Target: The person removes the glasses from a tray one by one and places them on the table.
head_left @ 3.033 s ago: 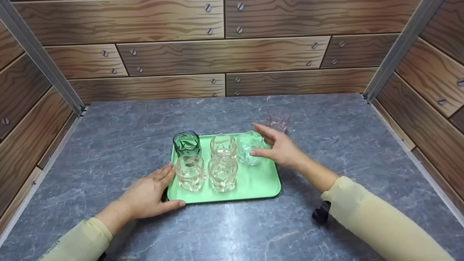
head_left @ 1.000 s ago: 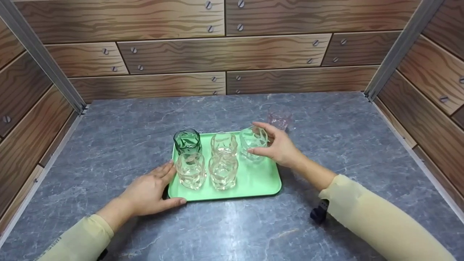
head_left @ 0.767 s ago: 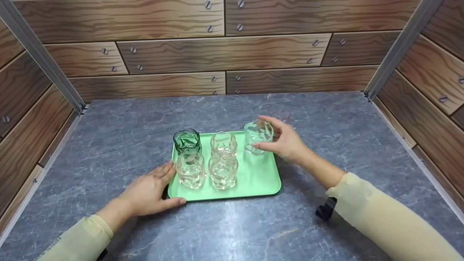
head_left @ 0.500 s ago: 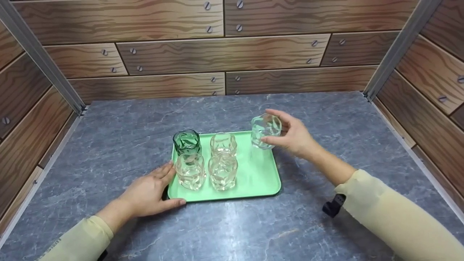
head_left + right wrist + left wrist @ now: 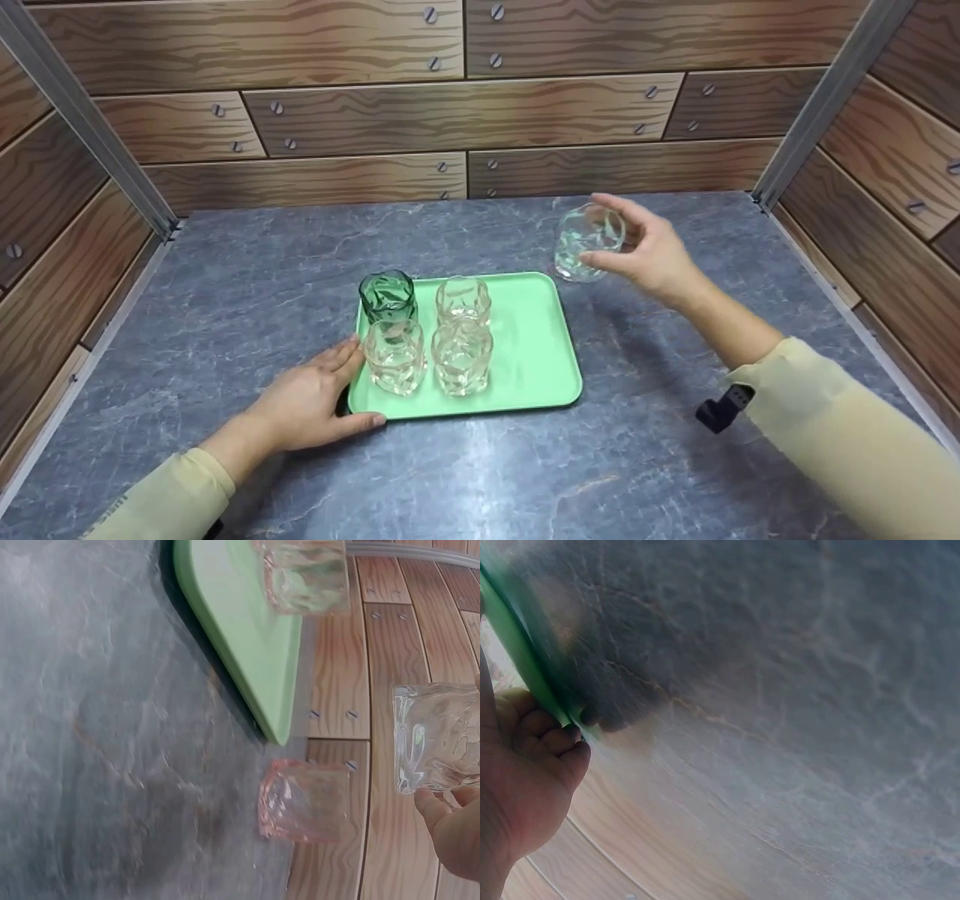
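Observation:
My right hand (image 5: 652,259) holds a clear drinking glass (image 5: 574,238) in the air, past the tray's far right corner, thumb on its near side and fingers on its far side. Fingertips press the clear glass (image 5: 435,739) in the right wrist view. A pink glass (image 5: 304,801) stands on the table below it; the held glass hides it in the head view. My left hand (image 5: 304,405) grips the near left corner of a light green tray (image 5: 532,367), thumb along the front edge. Its fingers (image 5: 551,741) curl against the tray's rim in the left wrist view.
A dark green glass (image 5: 387,296) stands at the tray's far left. Near it on the tray are a front left clear glass (image 5: 395,360), a front middle glass (image 5: 462,364) and a back middle glass (image 5: 463,296). Plank-patterned panels (image 5: 465,112) enclose the grey marbled table (image 5: 465,480).
My right hand has lifted the clear glass off the tray's far right part and carried it right and away, beyond the tray. The left hand and tray have stayed in place.

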`<action>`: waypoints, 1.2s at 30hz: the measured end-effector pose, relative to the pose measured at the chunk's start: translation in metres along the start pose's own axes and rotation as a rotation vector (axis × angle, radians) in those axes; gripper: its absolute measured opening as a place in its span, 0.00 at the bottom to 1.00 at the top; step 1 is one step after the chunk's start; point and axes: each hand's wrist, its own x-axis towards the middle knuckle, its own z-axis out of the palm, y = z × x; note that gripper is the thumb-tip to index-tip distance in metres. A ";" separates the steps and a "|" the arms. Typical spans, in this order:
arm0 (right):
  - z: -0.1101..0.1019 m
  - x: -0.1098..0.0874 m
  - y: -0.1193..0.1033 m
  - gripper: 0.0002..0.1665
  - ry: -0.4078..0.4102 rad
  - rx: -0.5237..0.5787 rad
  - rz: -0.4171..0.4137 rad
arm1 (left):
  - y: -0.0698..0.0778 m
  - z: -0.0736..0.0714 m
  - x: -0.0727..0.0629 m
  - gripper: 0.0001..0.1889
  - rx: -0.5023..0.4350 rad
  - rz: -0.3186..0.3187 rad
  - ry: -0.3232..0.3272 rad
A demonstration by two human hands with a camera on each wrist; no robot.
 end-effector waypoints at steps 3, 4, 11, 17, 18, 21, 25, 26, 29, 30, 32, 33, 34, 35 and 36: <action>-0.008 0.001 -0.002 0.49 0.017 -0.013 0.005 | 0.000 0.000 0.000 0.58 0.001 -0.001 -0.001; -0.011 0.001 -0.002 0.49 0.022 -0.018 0.007 | 0.000 0.001 0.000 0.58 0.002 -0.002 -0.001; -0.027 0.004 0.002 0.48 0.081 -0.023 0.009 | 0.000 0.001 0.000 0.58 0.003 -0.005 0.000; -0.038 0.007 0.011 0.47 0.134 -0.009 0.022 | 0.000 0.001 0.000 0.58 0.001 -0.003 -0.001; -0.040 0.008 0.014 0.48 0.141 -0.004 0.028 | 0.000 0.000 0.000 0.58 0.001 -0.002 0.000; -0.046 0.010 0.020 0.49 0.162 0.011 0.056 | 0.000 0.001 0.000 0.58 -0.001 0.000 0.001; -0.054 0.011 0.029 0.50 0.197 -0.005 0.088 | 0.000 0.001 0.001 0.58 0.000 0.002 0.005; -0.056 0.012 0.031 0.49 0.205 -0.007 0.092 | 0.000 0.001 0.001 0.58 0.001 0.002 0.005; -0.060 0.012 0.036 0.48 0.223 -0.022 0.101 | 0.000 0.001 0.001 0.58 0.000 0.001 0.002; -0.062 0.012 0.038 0.48 0.229 -0.027 0.104 | 0.000 0.001 0.001 0.58 -0.001 0.001 0.001; -0.064 0.012 0.042 0.48 0.238 -0.034 0.114 | 0.000 0.000 0.001 0.58 -0.002 -0.001 -0.001; -0.065 0.012 0.044 0.48 0.243 -0.038 0.117 | -0.001 0.000 0.001 0.58 -0.002 -0.002 -0.002; -0.066 0.012 0.046 0.48 0.247 -0.039 0.119 | -0.001 0.000 0.001 0.58 -0.002 -0.003 -0.002; -0.066 0.013 0.049 0.48 0.251 -0.044 0.122 | -0.001 0.000 0.001 0.58 -0.001 -0.004 -0.002; -0.067 0.013 0.052 0.48 0.254 -0.044 0.126 | -0.001 0.000 0.001 0.58 0.000 -0.004 -0.002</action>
